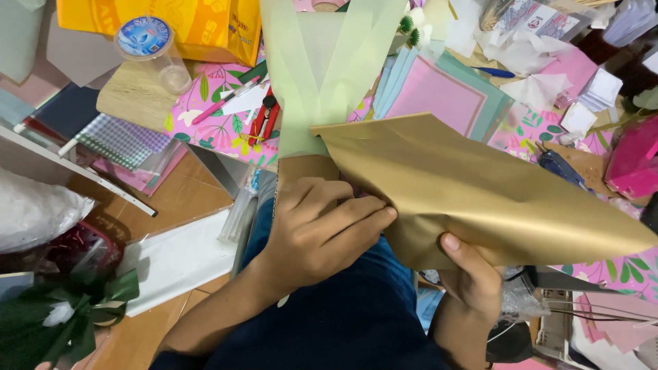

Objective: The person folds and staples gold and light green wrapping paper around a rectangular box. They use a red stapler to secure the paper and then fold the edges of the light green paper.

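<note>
Pinching gold paper (473, 185) edges, left hand (322, 233) above, right hand (473, 277) beneath.

A large sheet of matte gold wrapping paper (473, 192) spreads from the centre to the right edge of the frame, folded into a broad pointed shape with soft creases. Its left end narrows at the centre. Above it, pale green translucent paper (322, 62) rises toward the top centre, layered in overlapping strips.
</note>
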